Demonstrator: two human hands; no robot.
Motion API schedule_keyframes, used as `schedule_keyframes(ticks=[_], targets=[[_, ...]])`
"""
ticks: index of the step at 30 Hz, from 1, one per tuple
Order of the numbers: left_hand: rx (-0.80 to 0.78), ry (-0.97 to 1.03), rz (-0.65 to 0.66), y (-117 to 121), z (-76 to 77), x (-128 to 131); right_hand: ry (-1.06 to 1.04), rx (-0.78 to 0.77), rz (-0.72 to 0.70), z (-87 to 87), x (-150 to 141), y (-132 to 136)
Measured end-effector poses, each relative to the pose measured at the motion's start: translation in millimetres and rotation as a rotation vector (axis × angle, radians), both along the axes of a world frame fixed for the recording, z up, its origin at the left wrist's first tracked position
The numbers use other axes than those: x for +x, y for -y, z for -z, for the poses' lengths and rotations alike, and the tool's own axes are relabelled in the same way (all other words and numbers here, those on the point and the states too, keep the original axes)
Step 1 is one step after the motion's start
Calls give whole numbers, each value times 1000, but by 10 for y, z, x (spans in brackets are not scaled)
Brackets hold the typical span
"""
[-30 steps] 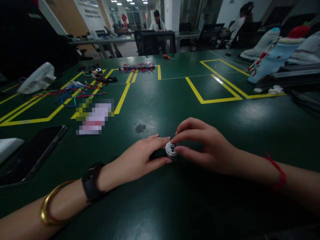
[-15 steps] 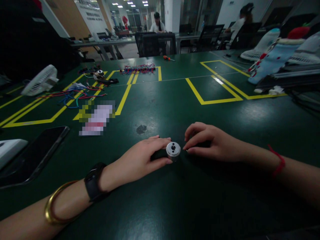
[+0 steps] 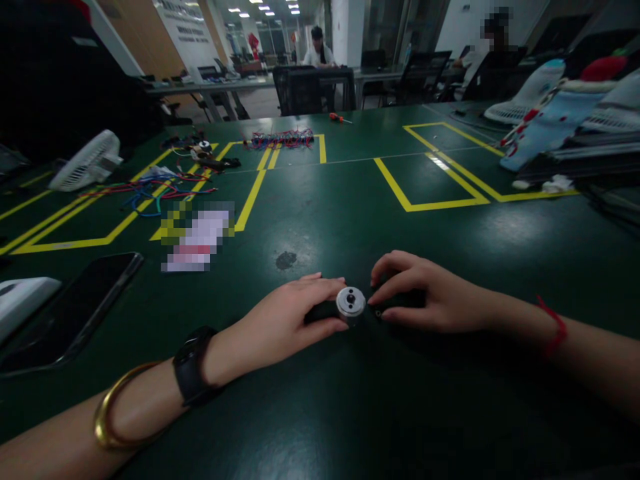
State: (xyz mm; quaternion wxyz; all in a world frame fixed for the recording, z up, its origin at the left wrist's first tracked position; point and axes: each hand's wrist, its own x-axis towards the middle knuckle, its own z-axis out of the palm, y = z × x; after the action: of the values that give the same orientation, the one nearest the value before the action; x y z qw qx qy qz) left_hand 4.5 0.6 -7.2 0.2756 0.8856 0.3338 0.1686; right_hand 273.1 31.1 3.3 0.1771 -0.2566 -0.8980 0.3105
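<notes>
— Compared with the earliest frame, the right hand [image 3: 435, 297] has drawn back from the top of the silver cylinder [image 3: 351, 303] to a position just right of it. What lies nearest the viewer?

— On the left forearm, a gold bangle [image 3: 103, 420]; beyond it, at the wrist, a black watch [image 3: 193, 367].

— And the left hand [image 3: 295, 310]?

— It grasps the silver cylinder between thumb and forefinger. The cylinder stands upright on the green table [image 3: 325, 207], its round top face showing dark holes.

— State of the right grip?

— Thumb and forefinger are parted. A small dark piece [image 3: 379, 313] sits between their tips; whether either finger touches it cannot be told. A red cord [image 3: 556, 333] circles that wrist.

— Farther out?

— At left, a dark phone [image 3: 80, 310] lies flat; then a pixelated card [image 3: 200, 240], loose coloured wires [image 3: 167, 193] and a white fan [image 3: 90, 160]. Deeper still come a red-and-blue wire bundle [image 3: 287, 139] and an orange-handled screwdriver [image 3: 337, 118].

— Background?

— One black chair [image 3: 295, 90], with a seated person [image 3: 319, 59] behind it.
</notes>
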Motion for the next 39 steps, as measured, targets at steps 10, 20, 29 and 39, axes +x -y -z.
schedule_keyframes(ticks=[10, 20, 29, 39], targets=[[-21, -28, -17, 0, 6, -18, -636, -544, 622, 132, 121, -255], [-9, -31, -19, -11, 29, -24, -634, -595, 634, 141, 94, -270], [-5, -45, -22, -4, 28, -28, -294, -297, 583, 114, 60, -195], [-9, -21, -11, -13, 31, -21, 95, 48, 49, -24, -58, 67]])
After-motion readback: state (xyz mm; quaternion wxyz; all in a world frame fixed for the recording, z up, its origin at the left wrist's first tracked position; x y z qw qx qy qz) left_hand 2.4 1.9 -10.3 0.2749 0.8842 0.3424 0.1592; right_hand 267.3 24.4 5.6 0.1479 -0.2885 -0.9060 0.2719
